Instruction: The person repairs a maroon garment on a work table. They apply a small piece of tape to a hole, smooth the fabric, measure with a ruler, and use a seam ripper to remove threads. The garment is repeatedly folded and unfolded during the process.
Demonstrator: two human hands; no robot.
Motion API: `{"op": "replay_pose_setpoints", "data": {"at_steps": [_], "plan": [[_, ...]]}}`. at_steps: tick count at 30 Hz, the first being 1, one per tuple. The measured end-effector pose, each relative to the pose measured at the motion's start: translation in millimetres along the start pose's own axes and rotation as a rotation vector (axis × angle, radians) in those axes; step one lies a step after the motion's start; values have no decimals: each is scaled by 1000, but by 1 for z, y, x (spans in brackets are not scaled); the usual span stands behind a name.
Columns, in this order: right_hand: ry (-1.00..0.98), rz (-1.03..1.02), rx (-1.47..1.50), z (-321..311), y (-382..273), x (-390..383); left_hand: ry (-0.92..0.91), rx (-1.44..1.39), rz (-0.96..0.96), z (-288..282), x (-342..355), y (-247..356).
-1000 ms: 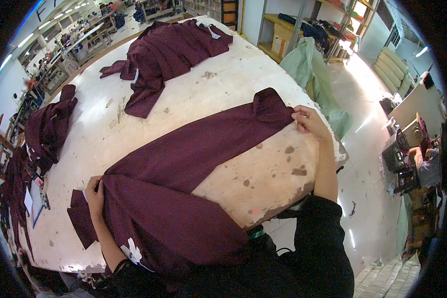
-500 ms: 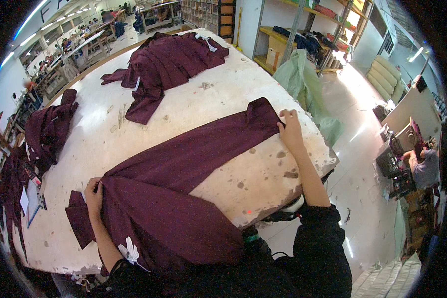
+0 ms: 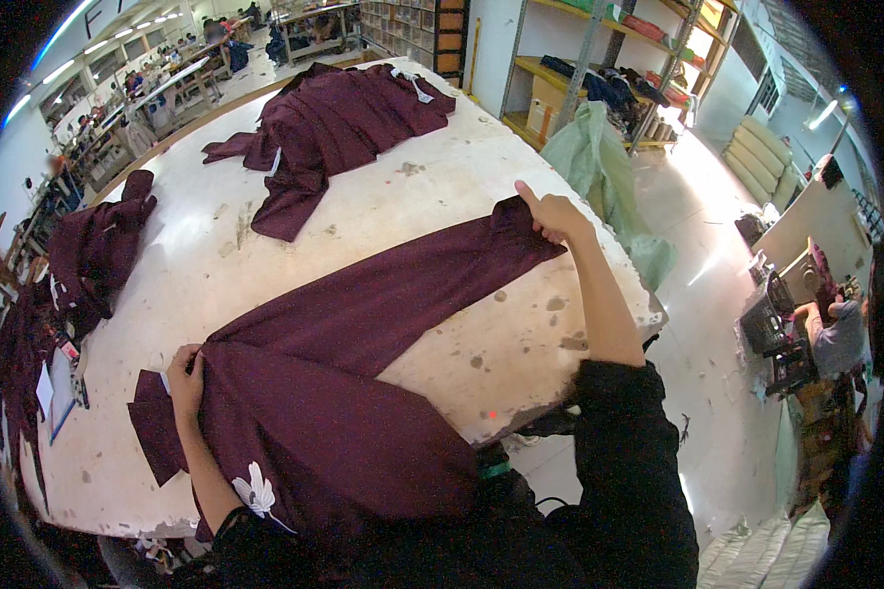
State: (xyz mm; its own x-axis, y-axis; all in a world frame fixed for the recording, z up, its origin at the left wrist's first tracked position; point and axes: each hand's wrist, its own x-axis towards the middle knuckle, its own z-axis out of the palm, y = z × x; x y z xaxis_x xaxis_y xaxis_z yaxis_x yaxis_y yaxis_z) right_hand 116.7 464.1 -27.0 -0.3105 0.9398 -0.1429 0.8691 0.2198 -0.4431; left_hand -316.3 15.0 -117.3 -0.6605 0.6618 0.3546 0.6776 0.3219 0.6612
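A dark maroon garment (image 3: pixel 334 412) lies across the near part of the table, its near side hanging toward my body. One long tapering section stretches to the upper right, and a white flower motif (image 3: pixel 255 491) shows near my left forearm. My left hand (image 3: pixel 185 381) is closed on the garment's folded edge at the left. At the narrow far end of the long section, my right hand (image 3: pixel 558 218) has its fingers curled on the cloth and its thumb raised. Its fingertips are partly hidden.
The pale, stained table (image 3: pixel 363 226) carries a heap of maroon garments (image 3: pixel 354 118) at the far side and another maroon pile (image 3: pixel 98 260) at the left. A clipboard (image 3: pixel 62 398) lies beside that pile. Shelving (image 3: pixel 584 59) and green sheeting (image 3: pixel 599 162) stand beyond the right edge; a person (image 3: pixel 840 334) is farther right.
My right hand has turned at the far end of the cloth, its thumb now pointing up and away. That end has been folded or shifted slightly. My left hand keeps its place.
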Motion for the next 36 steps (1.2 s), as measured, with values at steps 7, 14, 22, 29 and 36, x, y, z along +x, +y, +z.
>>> {"op": "replay_pose_setpoints", "data": {"at_steps": [7,14,22,29,36], "plan": [[-336,215,338,-20,22,31,18,7,16,3,-1,10],[95,-132,338,14,75,14,9,12,-2,4,-5,25],[512,-202,-177,46,51,-26,-9,56,29,-12,-8,27],[506,-455,358,8,33,-102,-19,43,46,0,-3,20],[-251,-895,-104,71,-10,-304,-26,30,27,10,3,26]]}}
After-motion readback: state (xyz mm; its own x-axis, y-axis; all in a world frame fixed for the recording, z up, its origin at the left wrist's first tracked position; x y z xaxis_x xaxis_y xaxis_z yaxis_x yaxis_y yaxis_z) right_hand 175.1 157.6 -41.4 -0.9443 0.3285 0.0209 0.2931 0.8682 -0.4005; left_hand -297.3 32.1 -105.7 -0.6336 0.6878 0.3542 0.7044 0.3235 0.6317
